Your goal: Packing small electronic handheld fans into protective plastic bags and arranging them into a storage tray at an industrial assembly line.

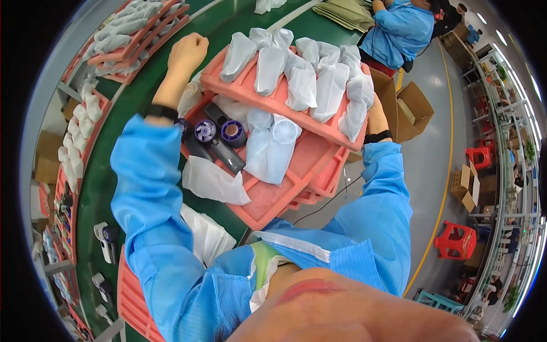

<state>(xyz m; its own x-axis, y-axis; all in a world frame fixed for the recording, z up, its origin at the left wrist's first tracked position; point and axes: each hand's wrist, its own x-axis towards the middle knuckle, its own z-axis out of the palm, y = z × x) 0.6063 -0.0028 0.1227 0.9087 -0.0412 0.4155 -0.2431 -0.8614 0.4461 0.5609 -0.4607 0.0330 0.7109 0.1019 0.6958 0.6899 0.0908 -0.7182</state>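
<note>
A pink tray (250, 90) lies tilted across the stack, loaded with several objects in white wrapping bags (269, 69). My right hand (377, 117) grips its right end, the fingers partly hidden behind it. To the left of the tray, apart from it, my left hand (188, 52) is curled closed; anything inside the curl is hidden. Beneath, a lower pink tray (272, 196) holds several dark grey handheld fans (228, 155) with purple round ends. Bagged fans (273, 145) lie beside them, and a white bag (215, 181) drapes over the near rim.
White bags (208, 236) are piled by my left arm on the green table (91, 188). Trays of wrapped pieces (122, 45) stand at the far left. A person in blue (399, 28) sits far right, near an open carton (413, 111). A red stool (456, 239) is on the floor.
</note>
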